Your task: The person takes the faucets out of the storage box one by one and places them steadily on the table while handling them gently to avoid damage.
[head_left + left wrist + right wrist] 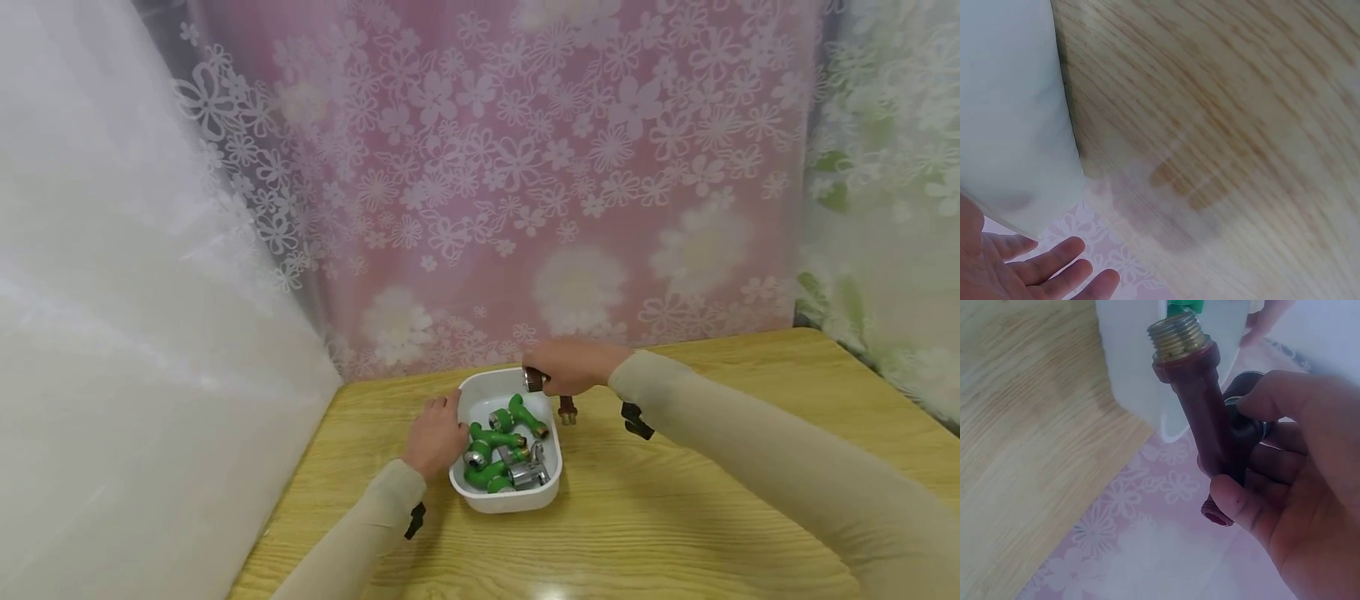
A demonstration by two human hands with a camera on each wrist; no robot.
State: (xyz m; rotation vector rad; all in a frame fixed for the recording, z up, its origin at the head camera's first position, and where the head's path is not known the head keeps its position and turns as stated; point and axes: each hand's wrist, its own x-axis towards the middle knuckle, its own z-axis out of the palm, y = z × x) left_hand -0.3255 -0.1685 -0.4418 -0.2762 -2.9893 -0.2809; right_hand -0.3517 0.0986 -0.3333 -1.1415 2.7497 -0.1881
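A white rectangular basin (504, 503) stands on the wooden table. Inside it lie several green faucets (495, 442) with metal threaded ends, and a silver metal piece (529, 474) near the front. On the basin's left rim rests my left hand (437, 437); its fingers (1054, 259) look extended and loose in the left wrist view. Just beyond the right rim, my right hand (573, 367) grips a dark red faucet (1207, 419) between thumb and fingers. The faucet's brass threaded end points down toward the table in the head view. Part of its body is hidden by the fingers.
The wood-grain table (660, 517) extends in front and to the right. A pink flowered curtain (487, 208) hangs along its back edge. White sheeting (150, 333) borders the left side, and a pale flowered curtain (892, 250) the right.
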